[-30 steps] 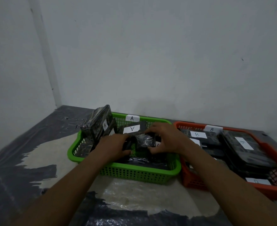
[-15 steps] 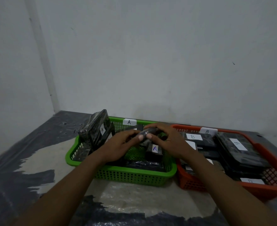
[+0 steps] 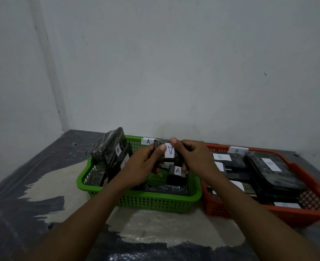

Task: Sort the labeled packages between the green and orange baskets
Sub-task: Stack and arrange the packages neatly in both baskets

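The left hand (image 3: 142, 166) and right hand (image 3: 195, 159) both grip 1 package (image 3: 169, 151) marked A. Below are 2 baskets: 1 green basket (image 3: 140, 197), 1 orange basket (image 3: 296, 217)

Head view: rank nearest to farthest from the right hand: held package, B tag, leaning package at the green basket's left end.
1. Held package, gripped by the right hand above the green basket.
2. B tag, on the orange basket's far rim, to its right.
3. Leaning package, far left end of the green basket.
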Motion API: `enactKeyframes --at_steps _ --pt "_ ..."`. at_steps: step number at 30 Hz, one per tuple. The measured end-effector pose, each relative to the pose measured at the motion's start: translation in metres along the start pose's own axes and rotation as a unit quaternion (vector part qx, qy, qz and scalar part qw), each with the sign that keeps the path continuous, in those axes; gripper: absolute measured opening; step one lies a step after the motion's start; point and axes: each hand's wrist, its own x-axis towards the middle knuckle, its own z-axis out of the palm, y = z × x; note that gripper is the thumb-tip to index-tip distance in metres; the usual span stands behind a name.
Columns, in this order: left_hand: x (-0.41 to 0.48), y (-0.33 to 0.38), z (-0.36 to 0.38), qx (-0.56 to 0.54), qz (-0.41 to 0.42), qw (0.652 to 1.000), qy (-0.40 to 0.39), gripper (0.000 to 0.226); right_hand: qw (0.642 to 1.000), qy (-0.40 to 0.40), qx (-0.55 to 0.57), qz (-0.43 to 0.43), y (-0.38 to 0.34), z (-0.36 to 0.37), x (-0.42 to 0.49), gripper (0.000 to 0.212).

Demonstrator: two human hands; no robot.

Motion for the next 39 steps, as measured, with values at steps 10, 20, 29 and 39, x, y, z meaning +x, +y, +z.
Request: enactKeyframes --at_steps 10,20,29,39 --pt "0.003 0.01 -0.003 -0.116 -0.036 0.989 0.083 0.027 0.951 -0.112 0.221 0.187 -0.008 0.01 -0.001 0.044" --pt "0.023 0.016 -0.045 0.188 -0.021 0.978 -0.085 0.019 0.923 -0.19 -0.276 -0.192 -0.003 -0.009 0.018 0.072" --pt "0.032 -0.021 -0.042 0.277 0.01 0.956 -0.097 0.063 0.896 -0.145 -0.407 -0.106 0.014 -0.006 0.031 0.065" --pt "0.036 -0.037 -0.019 0.557 -0.014 0.819 -0.136 0.058 0.818 -0.174 -0.543 -0.072 0.032 0.034 0.037 0.054"
